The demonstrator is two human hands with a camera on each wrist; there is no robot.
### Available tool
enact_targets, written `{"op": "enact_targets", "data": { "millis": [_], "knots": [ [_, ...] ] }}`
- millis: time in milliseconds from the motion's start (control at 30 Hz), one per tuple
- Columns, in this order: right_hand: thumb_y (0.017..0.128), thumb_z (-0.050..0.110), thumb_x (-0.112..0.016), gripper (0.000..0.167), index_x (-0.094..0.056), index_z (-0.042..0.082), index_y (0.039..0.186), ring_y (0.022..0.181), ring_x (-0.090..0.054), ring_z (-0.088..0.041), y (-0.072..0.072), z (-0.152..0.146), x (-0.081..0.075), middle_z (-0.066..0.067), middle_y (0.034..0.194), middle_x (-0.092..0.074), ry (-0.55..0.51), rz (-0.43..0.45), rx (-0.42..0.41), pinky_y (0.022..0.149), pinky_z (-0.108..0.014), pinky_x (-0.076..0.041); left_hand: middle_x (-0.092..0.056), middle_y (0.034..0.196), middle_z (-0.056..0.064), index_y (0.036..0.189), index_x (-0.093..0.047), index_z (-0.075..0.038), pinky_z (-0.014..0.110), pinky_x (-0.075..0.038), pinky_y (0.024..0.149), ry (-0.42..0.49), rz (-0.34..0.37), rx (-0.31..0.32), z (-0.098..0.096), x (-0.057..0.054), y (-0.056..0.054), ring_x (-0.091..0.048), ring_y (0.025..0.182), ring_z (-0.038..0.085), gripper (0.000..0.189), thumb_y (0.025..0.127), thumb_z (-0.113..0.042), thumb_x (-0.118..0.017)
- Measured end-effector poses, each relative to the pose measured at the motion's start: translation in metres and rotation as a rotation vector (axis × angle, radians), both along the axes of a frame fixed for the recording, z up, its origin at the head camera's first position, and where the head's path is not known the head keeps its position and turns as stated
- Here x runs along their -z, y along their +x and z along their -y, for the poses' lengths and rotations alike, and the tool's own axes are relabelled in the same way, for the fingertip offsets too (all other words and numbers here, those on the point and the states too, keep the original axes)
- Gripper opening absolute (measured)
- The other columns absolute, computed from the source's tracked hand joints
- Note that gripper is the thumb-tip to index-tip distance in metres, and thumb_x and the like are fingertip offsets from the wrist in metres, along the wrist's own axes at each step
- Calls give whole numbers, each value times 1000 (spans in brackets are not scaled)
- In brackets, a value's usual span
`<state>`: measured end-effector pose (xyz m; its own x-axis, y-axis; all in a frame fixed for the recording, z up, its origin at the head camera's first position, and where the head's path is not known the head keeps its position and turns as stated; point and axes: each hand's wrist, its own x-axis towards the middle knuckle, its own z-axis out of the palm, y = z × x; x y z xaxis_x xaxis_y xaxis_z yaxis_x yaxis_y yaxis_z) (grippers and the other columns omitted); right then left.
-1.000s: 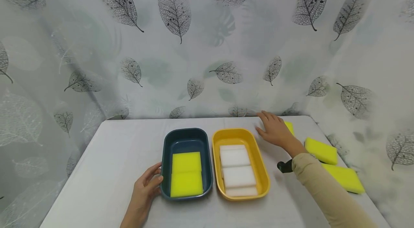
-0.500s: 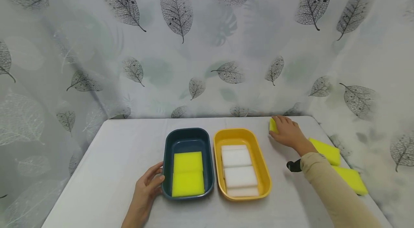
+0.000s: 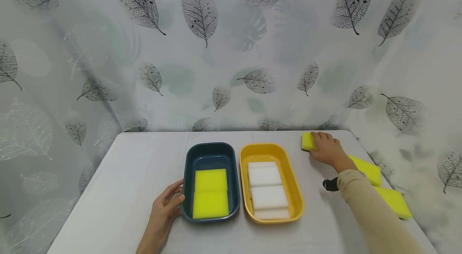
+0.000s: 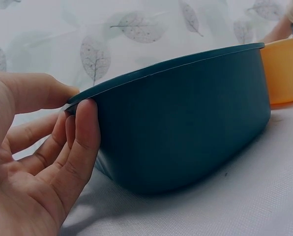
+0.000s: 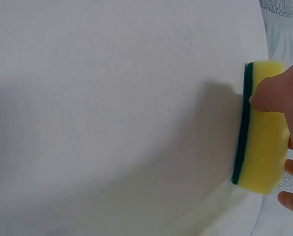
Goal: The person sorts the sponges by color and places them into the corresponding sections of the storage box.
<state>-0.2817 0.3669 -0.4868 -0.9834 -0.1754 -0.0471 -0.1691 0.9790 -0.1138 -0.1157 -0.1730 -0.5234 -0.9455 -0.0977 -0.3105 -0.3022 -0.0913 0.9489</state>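
Note:
My left hand [image 3: 163,208] holds the left side of a dark teal tub [image 3: 211,152]. In the left wrist view the thumb lies on its rim and the fingers [image 4: 87,123] curl against the outer wall. Two yellow sponges [image 3: 210,204] lie flat in that tub, yellow faces up. At the far right of the table, my right hand [image 3: 330,152] grips a yellow sponge [image 5: 264,147] with a dark green scouring layer on its underside. The thumb presses one long side; fingertips show past the opposite side. Part of this sponge is hidden under the hand.
A yellow-orange tub [image 3: 261,150] with several white sponges [image 3: 265,176] stands right beside the teal tub. Along the table's right edge lie another yellow sponge [image 3: 368,170] and a nearer yellow sponge [image 3: 396,202], partly behind the right forearm. A leaf-patterned curtain [image 3: 231,53] hangs behind the table.
My right hand has moved rightward and come down onto the far yellow sponge, with its fingers now gripping it. The left hand and both tubs stay put.

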Motion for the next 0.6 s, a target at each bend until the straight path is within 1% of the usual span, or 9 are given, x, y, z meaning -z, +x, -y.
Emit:
{"op": "enact_targets", "data": {
  "millis": [200, 467, 600],
  "knots": [
    [97, 28, -57, 69, -36, -9, 151, 133, -40, -62, 0, 0, 2, -41, 147, -41, 2, -5, -3, 104, -78, -36, -58, 121, 4, 148, -56, -14, 28, -56, 73, 11, -6, -5, -1, 1, 0, -61, 95, 12, 56, 96, -24, -73],
    [97, 29, -58, 70, -35, -8, 152, 132, -40, -61, 0, 2, -1, -40, 148, -40, -7, 6, 5, 103, -78, -36, -59, 120, 3, 148, -56, -12, 28, -55, 70, 33, -14, -9, -1, 1, -1, -61, 95, 12, 56, 95, -21, -73],
    [97, 29, -59, 70, -36, -6, 152, 132, -41, -62, -1, 4, -3, -39, 148, -40, -32, -13, -5, 103, -78, -37, -59, 119, 2, 149, -55, -11, 28, -55, 70, 33, -19, -10, 0, 1, 0, -61, 94, 12, 57, 95, -20, -72]
  ]
}}
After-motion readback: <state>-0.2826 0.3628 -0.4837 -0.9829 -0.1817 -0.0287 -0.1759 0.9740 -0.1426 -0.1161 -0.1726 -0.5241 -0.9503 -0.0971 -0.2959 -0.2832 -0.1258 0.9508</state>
